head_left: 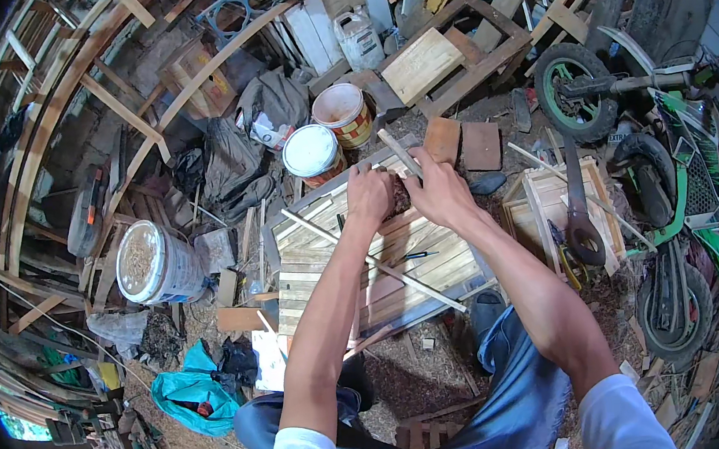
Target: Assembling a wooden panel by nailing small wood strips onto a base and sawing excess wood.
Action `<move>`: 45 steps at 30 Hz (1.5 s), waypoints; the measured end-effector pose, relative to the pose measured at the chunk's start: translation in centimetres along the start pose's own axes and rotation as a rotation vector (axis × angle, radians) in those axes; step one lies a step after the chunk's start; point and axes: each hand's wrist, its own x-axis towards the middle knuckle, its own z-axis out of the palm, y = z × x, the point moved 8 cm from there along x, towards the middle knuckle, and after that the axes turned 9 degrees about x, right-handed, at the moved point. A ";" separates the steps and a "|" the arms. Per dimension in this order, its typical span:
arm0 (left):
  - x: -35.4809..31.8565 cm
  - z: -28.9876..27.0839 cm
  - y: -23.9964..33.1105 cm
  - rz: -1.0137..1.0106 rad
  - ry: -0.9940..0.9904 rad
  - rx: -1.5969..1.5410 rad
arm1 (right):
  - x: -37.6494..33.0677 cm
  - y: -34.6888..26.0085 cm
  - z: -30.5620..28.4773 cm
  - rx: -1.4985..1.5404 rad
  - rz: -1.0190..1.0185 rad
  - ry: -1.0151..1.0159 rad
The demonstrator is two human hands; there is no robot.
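Note:
A panel of narrow wooden strips in a grey frame lies in front of my knees. At its far side, my right hand is closed around a short pale wooden stick that points up and left. Beside it, my left hand has its fingers curled down at the panel's far part; what they hold is hidden. A dark brown patch shows between the hands, too unclear to name. A thin pale lath crosses the panel diagonally, passing under my left forearm. Near the lath lies a slim dark pen-like tool.
Paint buckets stand beyond the panel, with a sawdust-filled bucket at left. To the right, a handsaw and pliers rest at a wooden crate. A small green motorbike stands farther right. A teal bag lies left.

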 end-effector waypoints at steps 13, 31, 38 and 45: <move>-1.0 0.2 -0.4 0.005 0.034 -0.062 | -0.2 0.6 -0.7 0.011 0.055 -0.001; -4.3 -1.0 -2.0 -0.156 -0.150 -0.987 | -0.1 0.5 -0.4 0.025 0.065 -0.002; -4.1 -0.3 -2.7 -0.172 0.020 -1.001 | 0.2 0.6 0.1 0.016 0.016 -0.005; -4.3 1.3 -2.9 -0.458 -0.050 -1.758 | 1.0 1.7 1.6 0.196 -0.083 -0.030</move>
